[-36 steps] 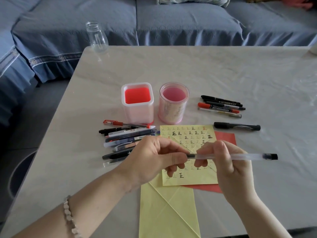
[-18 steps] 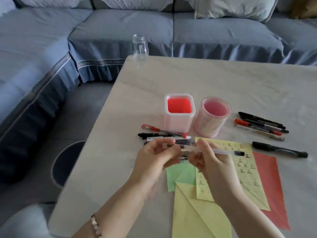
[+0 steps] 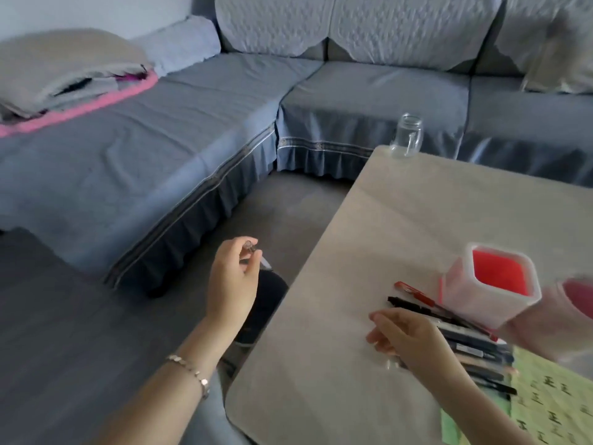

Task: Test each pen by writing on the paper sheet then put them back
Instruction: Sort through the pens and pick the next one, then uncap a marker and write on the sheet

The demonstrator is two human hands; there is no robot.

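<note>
Head view: right hand (image 3: 414, 342) had drifted off the paper sheet (image 3: 552, 399), now to its right, apparently gripping the clear pen (image 3: 392, 364). Beyond it, left hand (image 3: 231, 281) had swung off-table, pinching the pulled tip cap (image 3: 253, 250) over a dark bin (image 3: 272, 300), probably discarding it before writing.

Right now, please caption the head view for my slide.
Left hand pinches a small piece beside the table; right hand over the pens.

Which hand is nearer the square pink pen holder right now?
Right. The right hand is over the row of pens beside the square pink pen holder; the left hand is off the table, over the floor, pinching a small pale item.
</note>
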